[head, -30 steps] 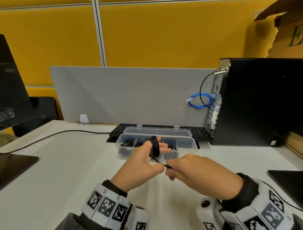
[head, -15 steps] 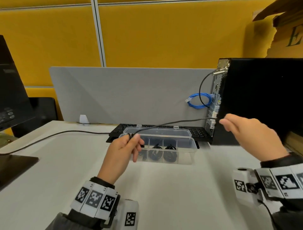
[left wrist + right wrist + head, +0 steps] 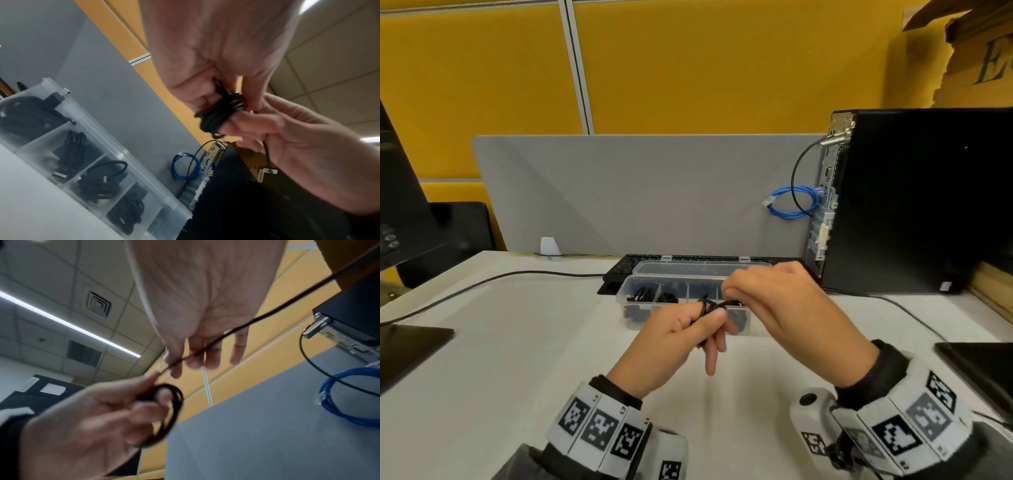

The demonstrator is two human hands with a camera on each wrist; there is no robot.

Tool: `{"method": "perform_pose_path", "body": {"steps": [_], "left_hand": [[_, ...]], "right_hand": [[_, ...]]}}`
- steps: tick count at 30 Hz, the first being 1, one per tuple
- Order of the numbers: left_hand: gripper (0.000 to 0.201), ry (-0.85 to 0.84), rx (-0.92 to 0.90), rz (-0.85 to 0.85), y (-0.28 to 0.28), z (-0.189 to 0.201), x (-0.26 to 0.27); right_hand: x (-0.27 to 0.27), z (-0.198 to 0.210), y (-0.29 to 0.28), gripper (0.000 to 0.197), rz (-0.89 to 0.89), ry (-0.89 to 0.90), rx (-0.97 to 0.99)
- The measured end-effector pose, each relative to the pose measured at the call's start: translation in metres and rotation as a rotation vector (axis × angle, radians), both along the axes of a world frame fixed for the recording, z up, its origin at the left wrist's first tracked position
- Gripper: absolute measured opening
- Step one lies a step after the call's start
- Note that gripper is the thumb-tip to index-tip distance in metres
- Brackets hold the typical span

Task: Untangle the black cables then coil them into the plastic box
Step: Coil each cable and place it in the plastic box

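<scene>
Head view: left hand (image 3: 671,334) wears thin black cable (image 3: 709,306) looped round its fingers before the clear compartmented plastic box (image 3: 633,291); right hand (image 3: 784,305) pinches the strand. Left wrist: coils wrap the fingers. Right wrist: cable crosses right fingertips (image 3: 176,369).

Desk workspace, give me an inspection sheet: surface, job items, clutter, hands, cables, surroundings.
Surface: white desk.
Job's things: black cable, partly coiled round the left fingers; open plastic box holding coiled cables.
Clutter: keyboard behind the box.
Hands: left hand holds the coil; right hand pinches the free length.
Cables: blue cable by the computer tower; a black lead across the desk.
Surroundings: grey divider, yellow wall.
</scene>
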State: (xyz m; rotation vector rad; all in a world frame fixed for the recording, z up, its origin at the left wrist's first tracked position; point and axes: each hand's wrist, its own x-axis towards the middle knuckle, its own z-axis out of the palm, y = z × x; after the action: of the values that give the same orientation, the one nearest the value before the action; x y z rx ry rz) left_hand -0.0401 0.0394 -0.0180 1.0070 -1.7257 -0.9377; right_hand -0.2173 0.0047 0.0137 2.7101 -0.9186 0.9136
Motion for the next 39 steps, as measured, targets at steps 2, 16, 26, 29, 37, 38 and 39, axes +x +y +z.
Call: {"method": "perform_pose_path", "body": {"steps": [2, 16, 26, 29, 37, 38, 39], "left_hand": [[0.036, 0.049, 0.058, -0.136, 0.005, 0.004, -0.004], [0.046, 0.666, -0.002, -0.157, 0.005, 0.010, -0.001], [0.058, -0.086, 0.156, 0.039, 0.000, 0.002, 0.002], [0.050, 0.090, 0.234, -0.165, 0.008, 0.009, -0.001], [0.040, 0.633, 0.134, -0.076, 0.003, 0.013, -0.001], [0.037, 0.639, 0.119, -0.034, 0.001, 0.011, 0.000], [0.035, 0.581, 0.096, 0.006, 0.000, 0.009, -0.001]], "right_hand": [[-0.002, 0.001, -0.004, 0.037, 0.055, -0.110, 0.035], [0.008, -0.020, -0.010, 0.024, 0.177, -0.079, 0.615], [0.002, 0.008, 0.016, 0.039, -0.074, 0.075, 0.104], [-0.002, 0.006, 0.011, 0.043, -0.146, -0.040, 0.009], [0.009, -0.020, 0.007, 0.038, -0.087, 0.305, 0.381], [0.010, -0.021, 0.009, 0.036, -0.063, 0.344, 0.445], [0.010, -0.021, 0.010, 0.034, -0.038, 0.371, 0.493]]}}
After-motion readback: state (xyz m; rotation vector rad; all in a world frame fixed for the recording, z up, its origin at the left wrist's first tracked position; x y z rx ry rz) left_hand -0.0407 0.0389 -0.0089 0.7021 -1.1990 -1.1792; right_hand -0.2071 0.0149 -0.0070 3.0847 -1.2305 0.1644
